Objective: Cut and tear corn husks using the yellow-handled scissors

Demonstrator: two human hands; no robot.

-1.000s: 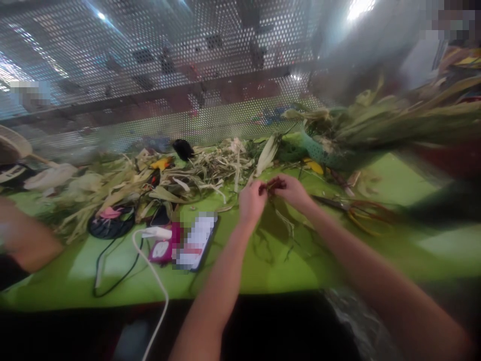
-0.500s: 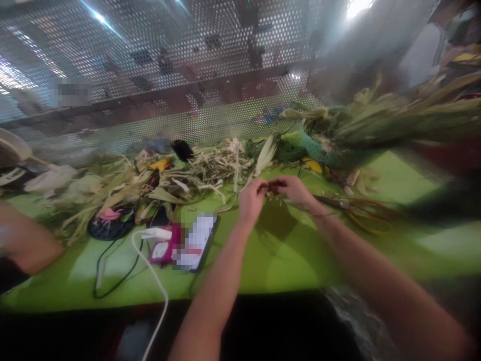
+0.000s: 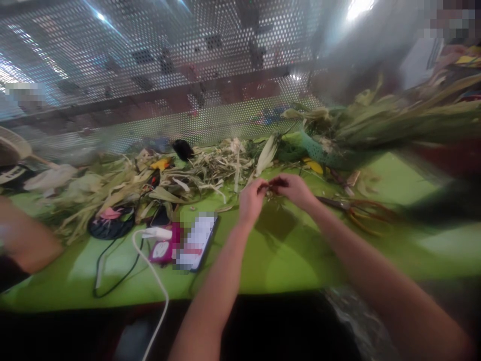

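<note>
My left hand (image 3: 252, 199) and my right hand (image 3: 292, 189) meet fingertip to fingertip above the green tabletop (image 3: 285, 271). Both are closed in a pinch. Something small is between the fingertips, too small and blurred to name. Just beyond them, a pale corn husk (image 3: 267, 154) leans up from a heap of dried husk strips (image 3: 210, 168). Close to my right wrist lie scissors (image 3: 343, 204) with orange-yellow handles.
A phone (image 3: 199, 240), a magenta packet (image 3: 165, 245) and a white charger with cable (image 3: 160, 232) lie left of my forearm. Another person's arm (image 3: 26, 230) reaches in at far left. A green basket (image 3: 315, 148) with large husks stands at right, before a perforated metal screen (image 3: 225, 65).
My right hand has shifted very slightly, its fingertips still meeting those of the left. The things on the table look unmoved.
</note>
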